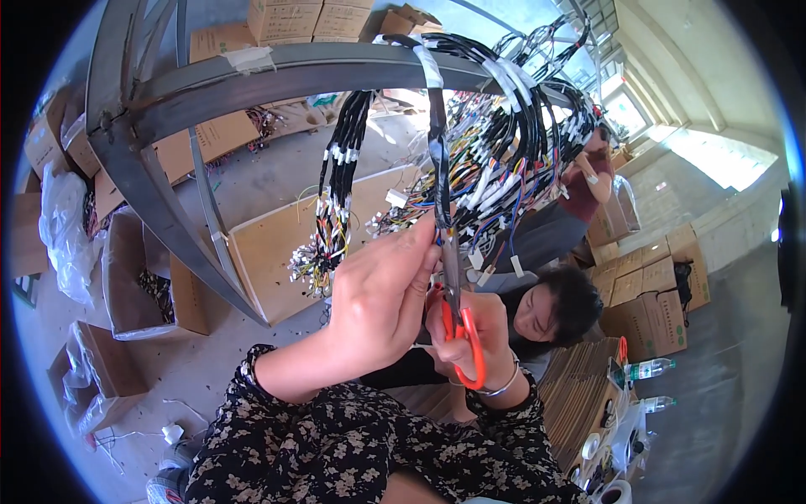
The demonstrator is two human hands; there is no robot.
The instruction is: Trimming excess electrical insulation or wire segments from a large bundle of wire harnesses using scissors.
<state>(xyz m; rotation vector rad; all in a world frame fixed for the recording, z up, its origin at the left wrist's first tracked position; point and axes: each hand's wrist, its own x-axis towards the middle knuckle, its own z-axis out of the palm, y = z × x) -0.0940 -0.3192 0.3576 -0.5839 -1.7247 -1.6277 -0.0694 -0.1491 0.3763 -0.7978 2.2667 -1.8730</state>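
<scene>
Left hand (378, 294) pinches black cable (438, 151), grip closed; right hand (491, 321), curled tight, holds orange-handled scissors (452, 273), blades just beside pinch.

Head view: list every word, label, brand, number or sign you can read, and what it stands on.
No text is clear enough to quote.
Cartons at the right: printed marks, too small to read.
Upper clear bottle: green label, too small to read.
White tag by the wires: any print too small to read.
Scissors: no lettering visible.
</scene>
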